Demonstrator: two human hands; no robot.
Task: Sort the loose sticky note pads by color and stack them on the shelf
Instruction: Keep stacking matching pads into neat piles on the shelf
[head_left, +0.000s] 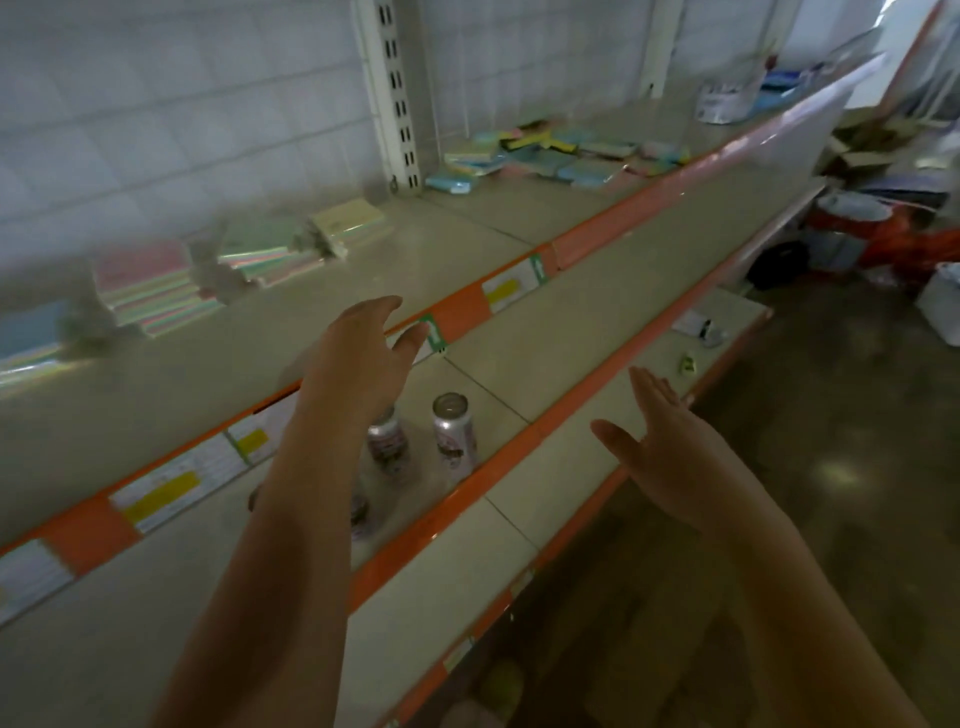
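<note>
Both bare forearms reach forward over the shelving: the left hand hangs above the orange shelf edge with fingers straight and loosely spread, holding nothing, and the right hand is flat and empty, fingers extended over the lower shelf. Loose sticky note pads, thin pastel squares, lie scattered far back on the smooth grey top shelf, while sorted stacks sit at left. Two shiny metal cans stand upright one shelf below.

Both hands hover empty before the shelf bearing sticky note pads.
</note>
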